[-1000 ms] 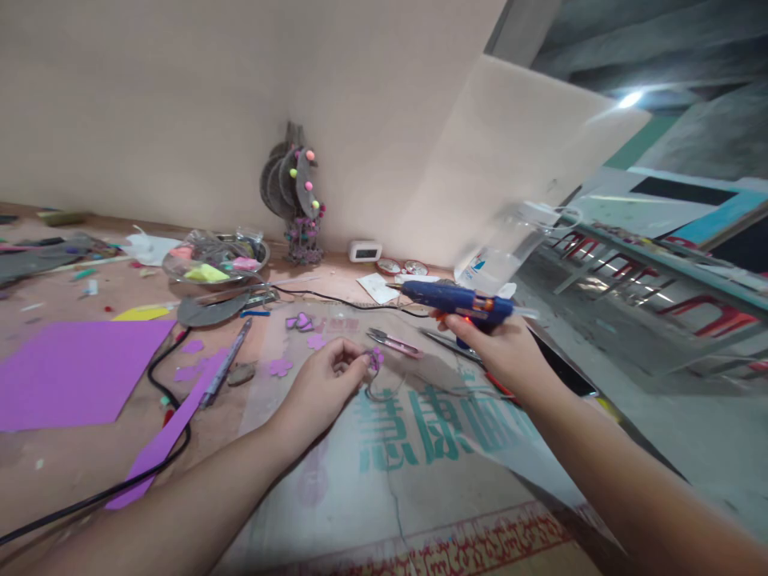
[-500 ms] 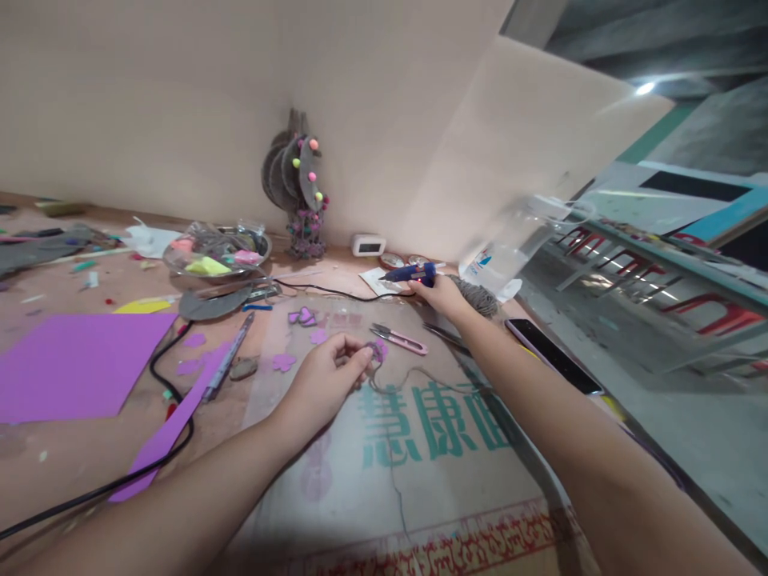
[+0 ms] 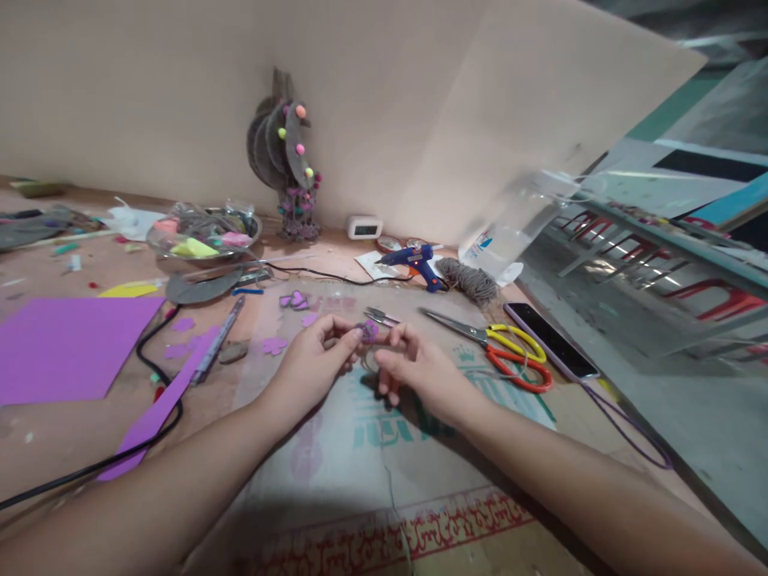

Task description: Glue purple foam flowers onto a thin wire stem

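Pinching a small purple flower [image 3: 371, 330] between thumb and fingers, the left hand [image 3: 321, 352] faces the right hand [image 3: 429, 372], whose fingers curl, parted, gripping nothing visible. Beyond these fingers sits a blue glue gun [image 3: 413, 257].

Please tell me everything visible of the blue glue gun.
The glue gun has a blue, plastic-looking body, a dark nozzle pointing left, an orange trigger and a red light. A pale stick protrudes behind. It sits on the table, nozzle over white paper, beside grey yarn; the left hand and right hand are away from it.
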Demonstrator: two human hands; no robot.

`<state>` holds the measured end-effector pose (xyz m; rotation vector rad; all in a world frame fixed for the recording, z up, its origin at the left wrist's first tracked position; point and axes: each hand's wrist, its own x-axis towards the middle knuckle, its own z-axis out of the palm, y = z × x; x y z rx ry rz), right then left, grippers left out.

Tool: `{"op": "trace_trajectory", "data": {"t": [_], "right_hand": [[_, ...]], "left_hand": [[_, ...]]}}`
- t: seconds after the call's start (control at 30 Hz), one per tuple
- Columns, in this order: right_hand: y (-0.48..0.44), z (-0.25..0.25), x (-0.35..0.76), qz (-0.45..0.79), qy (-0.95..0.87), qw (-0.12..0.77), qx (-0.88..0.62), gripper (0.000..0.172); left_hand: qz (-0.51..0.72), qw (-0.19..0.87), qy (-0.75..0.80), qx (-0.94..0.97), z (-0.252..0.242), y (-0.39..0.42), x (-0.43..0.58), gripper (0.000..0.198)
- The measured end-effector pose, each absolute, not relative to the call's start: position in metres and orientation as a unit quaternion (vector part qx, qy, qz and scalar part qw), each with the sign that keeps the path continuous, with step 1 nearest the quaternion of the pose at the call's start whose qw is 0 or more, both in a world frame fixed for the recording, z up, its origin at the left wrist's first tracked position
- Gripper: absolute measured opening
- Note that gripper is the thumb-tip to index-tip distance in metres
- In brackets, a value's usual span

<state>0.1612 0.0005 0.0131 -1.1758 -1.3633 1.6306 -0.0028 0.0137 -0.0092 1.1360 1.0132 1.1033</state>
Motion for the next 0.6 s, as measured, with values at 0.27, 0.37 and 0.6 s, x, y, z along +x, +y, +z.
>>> {"op": "trace_trajectory", "data": {"t": [0.27, 0.37, 0.6], "right_hand": [[0.003, 0.013, 0.178, 0.365, -0.703, 0.332, -0.512, 0.024], [0.008, 0.017, 0.188, 0.112, -0.812, 0.316, -0.478, 0.012], [0.016, 0.019, 0.186, -0.014, -0.87, 0.308, -0.384, 0.017]], "left_hand": [[0.451, 0.563, 0.464, 0.515, -0.008, 0.013, -0.003, 0.02], [0.433, 0.547, 0.47, 0.54, -0.008, 0.012, -0.003, 0.018], [0.414, 0.523, 0.469, 0.578, -0.007, 0.011, -0.004, 0.016]]}}
